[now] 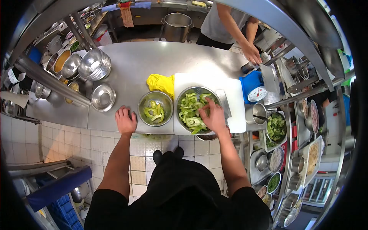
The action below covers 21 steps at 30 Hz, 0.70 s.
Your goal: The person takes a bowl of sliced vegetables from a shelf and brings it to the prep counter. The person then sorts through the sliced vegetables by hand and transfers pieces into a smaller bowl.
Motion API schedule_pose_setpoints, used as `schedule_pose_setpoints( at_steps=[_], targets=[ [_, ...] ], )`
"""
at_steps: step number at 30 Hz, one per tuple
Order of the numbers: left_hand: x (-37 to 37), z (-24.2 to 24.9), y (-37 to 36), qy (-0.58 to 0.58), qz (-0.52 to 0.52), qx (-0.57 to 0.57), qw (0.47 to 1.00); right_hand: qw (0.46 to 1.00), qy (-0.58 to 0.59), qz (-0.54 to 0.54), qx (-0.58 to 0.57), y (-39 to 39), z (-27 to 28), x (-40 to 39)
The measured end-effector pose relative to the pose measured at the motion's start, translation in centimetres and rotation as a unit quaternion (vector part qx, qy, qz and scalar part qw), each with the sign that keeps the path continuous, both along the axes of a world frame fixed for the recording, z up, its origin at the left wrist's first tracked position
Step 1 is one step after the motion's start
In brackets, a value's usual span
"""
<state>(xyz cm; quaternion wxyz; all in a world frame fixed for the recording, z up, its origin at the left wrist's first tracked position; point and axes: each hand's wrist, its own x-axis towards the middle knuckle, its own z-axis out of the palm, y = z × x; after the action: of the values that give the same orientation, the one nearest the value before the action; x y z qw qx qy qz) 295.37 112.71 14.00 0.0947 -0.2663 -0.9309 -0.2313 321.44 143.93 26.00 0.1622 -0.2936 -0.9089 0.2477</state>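
Observation:
My right hand (213, 116) reaches into a large metal bowl of sliced green vegetable (188, 109), its fingers bent over the slices at the bowl's right side. Whether a slice is between the fingertips is too small to tell. That bowl stands on a white cutting board (237, 103). Left of it, a smaller metal bowl (141, 109) holds a few pale green slices (154, 112). My left hand (125, 119) rests on the counter's front edge, left of the smaller bowl, fingers apart and holding nothing. A cleaver (223, 102) lies on the board, right of the large bowl.
A yellow cloth (161, 83) lies behind the bowls. An empty metal bowl (103, 97) and stacked bowls (94, 65) stand left. At the right are a blue scale (252, 86) and food trays on shelves. Another person's hands (251, 53) are across the counter (134, 57).

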Motion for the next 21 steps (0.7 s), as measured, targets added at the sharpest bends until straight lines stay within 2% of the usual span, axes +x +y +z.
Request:
schedule_pose_setpoints(
  at_steps=[2, 5, 8, 11, 12, 15, 16, 18, 21],
  targets=[
    [0.1, -0.1, -0.2, 0.001, 0.000, -0.002, 1.000, 0.999, -0.038, 0.003, 0.007, 0.3, 0.2, 0.0],
    [0.0, -0.2, -0.1, 0.004, -0.003, 0.001, 1.000, 0.996, -0.021, 0.031, 0.077, -0.1, 0.5, -0.4],
    [0.0, -0.4, -0.1, 0.010, -0.007, 0.010, 1.000, 0.995, -0.096, 0.008, -0.002, -0.1, -0.7, -2.5],
    [-0.2, -0.5, 0.0, 0.013, -0.008, 0.015, 1.000, 0.961, -0.270, 0.012, -0.055, -0.4, -1.3, -4.5],
    [-0.1, -0.5, 0.0, 0.013, -0.007, 0.017, 1.000, 0.971, -0.237, -0.008, 0.017, -0.5, -2.7, -4.7],
    [-0.3, -0.4, 0.0, 0.016, -0.006, 0.015, 1.000, 0.975, -0.192, -0.013, -0.108, 1.5, -2.9, -4.8],
    [-0.2, -0.4, -0.1, 0.016, -0.006, 0.013, 1.000, 0.989, -0.125, -0.032, -0.069, 1.3, -3.4, -4.7],
    [-0.1, -0.3, -0.1, 0.015, -0.005, 0.016, 1.000, 0.987, -0.102, -0.061, -0.110, 2.3, -3.9, -4.0],
    [-0.1, -0.4, -0.1, 0.011, -0.002, 0.014, 1.000, 0.987, -0.055, -0.074, -0.134, 1.9, -1.6, -3.5]
  ],
)
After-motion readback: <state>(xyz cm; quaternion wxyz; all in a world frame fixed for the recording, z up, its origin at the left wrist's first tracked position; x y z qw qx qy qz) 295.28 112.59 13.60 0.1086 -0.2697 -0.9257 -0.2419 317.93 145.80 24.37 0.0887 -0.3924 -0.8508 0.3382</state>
